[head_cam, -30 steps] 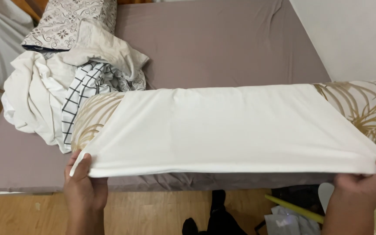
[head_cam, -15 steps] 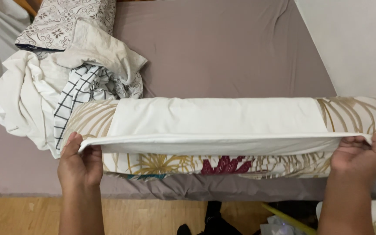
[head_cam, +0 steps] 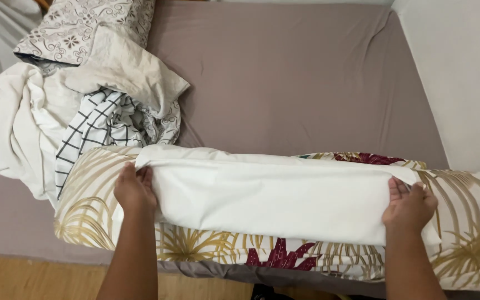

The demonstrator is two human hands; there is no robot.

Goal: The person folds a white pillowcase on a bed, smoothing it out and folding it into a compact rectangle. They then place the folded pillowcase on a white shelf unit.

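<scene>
A long folded bed cover (head_cam: 273, 197), white on its inner side and printed with gold palm leaves and dark red flowers outside, lies across the near edge of the bed. My left hand (head_cam: 134, 189) grips the white folded layer at its left end. At the right end, my right hand (head_cam: 409, 205) pinches the same white layer. The printed side shows below and beyond both hands.
The mattress (head_cam: 284, 83) wears a taupe fitted sheet. A heap of crumpled white and grid-checked linen (head_cam: 84, 122) lies at the left, with a patterned pillow (head_cam: 79, 28) behind it. A white wall (head_cam: 462, 78) borders the right side. Wooden floor (head_cam: 23, 278) shows at the lower left.
Both hands carried the white edge of the cover away from me, up and over the roll, folding it onto the top. The printed side now shows along the near edge.
</scene>
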